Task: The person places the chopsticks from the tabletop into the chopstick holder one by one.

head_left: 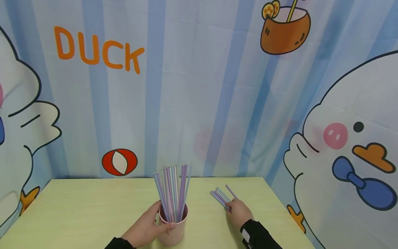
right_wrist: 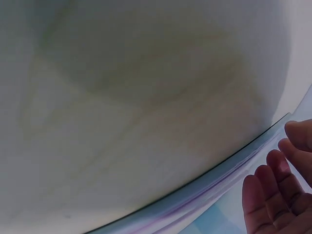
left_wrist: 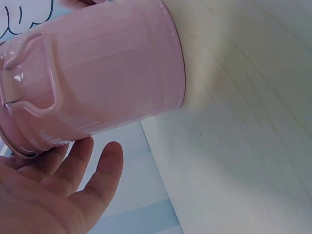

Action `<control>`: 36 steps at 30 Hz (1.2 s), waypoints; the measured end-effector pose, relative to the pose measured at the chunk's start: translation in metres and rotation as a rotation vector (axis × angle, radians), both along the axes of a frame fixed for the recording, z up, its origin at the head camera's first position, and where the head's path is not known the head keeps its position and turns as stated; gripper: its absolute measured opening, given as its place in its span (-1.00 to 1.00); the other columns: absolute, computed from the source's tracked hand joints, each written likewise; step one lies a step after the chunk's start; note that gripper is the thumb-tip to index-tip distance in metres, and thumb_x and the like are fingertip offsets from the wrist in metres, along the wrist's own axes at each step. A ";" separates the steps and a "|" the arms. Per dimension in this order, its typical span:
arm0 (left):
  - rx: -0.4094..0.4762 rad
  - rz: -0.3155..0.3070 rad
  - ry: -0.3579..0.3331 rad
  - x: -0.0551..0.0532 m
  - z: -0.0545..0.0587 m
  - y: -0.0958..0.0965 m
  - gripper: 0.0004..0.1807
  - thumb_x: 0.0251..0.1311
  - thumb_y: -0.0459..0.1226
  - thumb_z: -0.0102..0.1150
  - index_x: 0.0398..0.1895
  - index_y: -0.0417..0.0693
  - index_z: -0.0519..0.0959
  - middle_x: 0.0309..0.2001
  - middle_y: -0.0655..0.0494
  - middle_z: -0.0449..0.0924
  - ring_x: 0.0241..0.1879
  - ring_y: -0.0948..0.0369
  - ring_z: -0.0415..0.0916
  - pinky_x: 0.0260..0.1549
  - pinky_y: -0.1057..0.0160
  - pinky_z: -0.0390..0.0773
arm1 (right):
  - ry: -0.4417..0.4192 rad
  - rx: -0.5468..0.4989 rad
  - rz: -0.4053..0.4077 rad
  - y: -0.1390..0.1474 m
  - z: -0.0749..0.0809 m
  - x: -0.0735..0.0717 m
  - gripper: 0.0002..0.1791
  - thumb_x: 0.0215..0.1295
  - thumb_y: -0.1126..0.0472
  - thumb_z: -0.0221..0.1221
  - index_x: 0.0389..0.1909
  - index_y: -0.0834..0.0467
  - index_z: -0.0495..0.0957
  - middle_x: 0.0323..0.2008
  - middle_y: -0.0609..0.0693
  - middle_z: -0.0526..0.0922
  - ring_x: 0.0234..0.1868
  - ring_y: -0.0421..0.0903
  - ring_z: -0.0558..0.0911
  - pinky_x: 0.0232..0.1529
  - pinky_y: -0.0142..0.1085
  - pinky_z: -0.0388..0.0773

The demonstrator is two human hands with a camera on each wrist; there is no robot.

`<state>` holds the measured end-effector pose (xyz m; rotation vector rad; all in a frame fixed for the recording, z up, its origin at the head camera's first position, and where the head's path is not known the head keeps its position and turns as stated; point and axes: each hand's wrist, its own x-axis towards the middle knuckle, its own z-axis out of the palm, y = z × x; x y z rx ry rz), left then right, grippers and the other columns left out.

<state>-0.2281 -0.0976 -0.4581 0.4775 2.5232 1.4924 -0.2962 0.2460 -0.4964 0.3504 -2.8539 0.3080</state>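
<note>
A pink metal cup (head_left: 173, 232) stands on the table, holding a bunch of purple, pink and blue drinking straws (head_left: 172, 193). My left hand (head_left: 148, 224) holds the cup, thumb across the near side and fingers round the left side. In the left wrist view the cup (left_wrist: 107, 68) shows a small looped handle, with fingers (left_wrist: 109, 161) against its side near the rim. My right hand (head_left: 240, 213) is at the near ends of several loose straws (head_left: 220, 197) lying on the table. In the right wrist view its bent fingers (right_wrist: 268, 200) and thumb lie beside the straws (right_wrist: 195, 197).
One purple straw (head_left: 230, 191) lies a little apart, just beyond the right hand. The pale yellow table (head_left: 93, 211) ends at a blue striped curtain (head_left: 192, 103) printed with ducks, which also runs along both sides.
</note>
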 end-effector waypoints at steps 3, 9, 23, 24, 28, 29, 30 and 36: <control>-0.004 0.001 0.001 0.000 0.000 0.000 0.04 0.05 0.10 0.35 0.48 -0.19 0.08 0.39 -0.26 0.23 0.27 -0.22 0.25 0.09 -0.44 0.29 | -0.008 0.049 -0.020 0.002 -0.004 -0.002 -0.80 0.15 0.25 0.33 -0.18 0.15 0.75 -0.42 -0.01 0.52 -0.39 -0.06 0.54 -0.37 -0.14 0.59; 0.003 -0.002 0.001 0.001 0.001 0.000 0.04 0.06 0.09 0.35 0.48 -0.18 0.07 0.39 -0.25 0.22 0.28 -0.22 0.24 0.10 -0.44 0.28 | 0.000 0.105 -0.036 0.007 -0.013 -0.005 -0.79 0.14 0.22 0.35 -0.18 0.11 0.76 -0.43 -0.02 0.48 -0.40 -0.07 0.50 -0.40 -0.15 0.59; 0.006 0.001 -0.008 0.000 0.001 0.001 0.04 0.05 0.08 0.35 0.49 -0.17 0.06 0.40 -0.27 0.21 0.28 -0.25 0.23 0.07 -0.46 0.28 | 0.000 0.071 0.069 0.003 -0.010 -0.002 -0.83 0.09 0.26 0.38 -0.26 0.16 0.77 -0.43 -0.02 0.48 -0.42 -0.09 0.52 -0.39 -0.19 0.59; 0.008 0.000 -0.008 0.000 0.001 0.001 0.04 0.06 0.08 0.35 0.49 -0.16 0.06 0.40 -0.27 0.21 0.28 -0.25 0.23 0.08 -0.45 0.28 | 0.001 0.067 0.083 0.003 -0.009 -0.002 -0.84 0.08 0.26 0.39 -0.28 0.16 0.77 -0.44 -0.03 0.49 -0.43 -0.10 0.53 -0.39 -0.19 0.59; 0.016 -0.002 -0.010 0.001 0.001 0.001 0.04 0.06 0.08 0.35 0.49 -0.16 0.07 0.41 -0.26 0.20 0.29 -0.25 0.22 0.09 -0.45 0.27 | 0.003 0.046 0.112 -0.001 -0.009 -0.001 -0.86 0.05 0.24 0.40 -0.33 0.16 0.76 -0.45 -0.06 0.53 -0.42 -0.11 0.58 -0.38 -0.21 0.61; 0.017 -0.002 -0.011 0.001 0.001 0.001 0.04 0.06 0.08 0.35 0.49 -0.16 0.07 0.41 -0.26 0.20 0.29 -0.25 0.22 0.09 -0.46 0.26 | -0.005 0.042 0.108 -0.003 -0.010 -0.001 -0.86 0.05 0.23 0.40 -0.33 0.15 0.76 -0.45 -0.07 0.54 -0.41 -0.11 0.58 -0.37 -0.22 0.61; 0.018 -0.002 -0.013 0.001 0.002 0.001 0.04 0.06 0.08 0.35 0.49 -0.16 0.07 0.41 -0.27 0.20 0.29 -0.25 0.22 0.09 -0.46 0.26 | -0.015 0.036 0.102 -0.004 -0.011 -0.001 -0.86 0.05 0.23 0.40 -0.33 0.14 0.76 -0.44 -0.08 0.55 -0.40 -0.11 0.59 -0.36 -0.22 0.61; 0.025 0.001 -0.019 0.002 0.003 0.001 0.04 0.06 0.07 0.35 0.49 -0.18 0.07 0.40 -0.28 0.19 0.29 -0.26 0.22 0.09 -0.46 0.26 | -0.072 -0.003 0.103 -0.018 -0.009 0.002 -0.89 0.08 0.29 0.38 -0.34 0.17 0.72 -0.44 -0.08 0.60 -0.37 -0.10 0.60 -0.32 -0.19 0.61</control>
